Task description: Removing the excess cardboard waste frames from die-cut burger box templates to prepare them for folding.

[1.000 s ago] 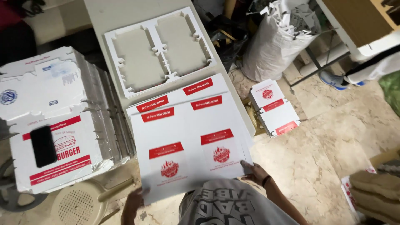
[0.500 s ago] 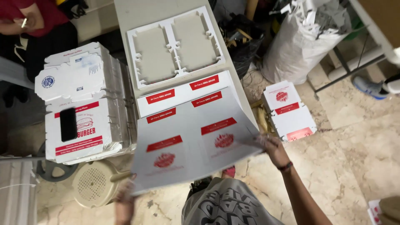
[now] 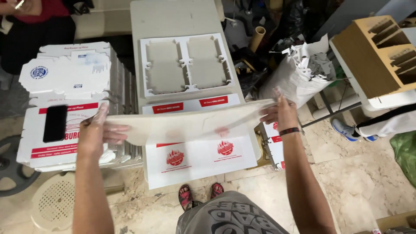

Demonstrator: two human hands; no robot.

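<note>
over table (image 3: 173, 17), both hands lifting cardboard sheet (image 3: 186, 123)

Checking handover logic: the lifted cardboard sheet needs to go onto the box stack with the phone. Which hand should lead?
Left, probably. The left hand grips the sheet edge directly over the box stack where the phone lies. The right hand holds the opposite edge, out beside the white bag.

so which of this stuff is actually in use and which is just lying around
In use:
left hand
right hand
lifted cardboard sheet
printed sheets beneath
die-cut frame

Lying about:
black phone
stacked boxes
scrap bag
cardboard tube
</note>
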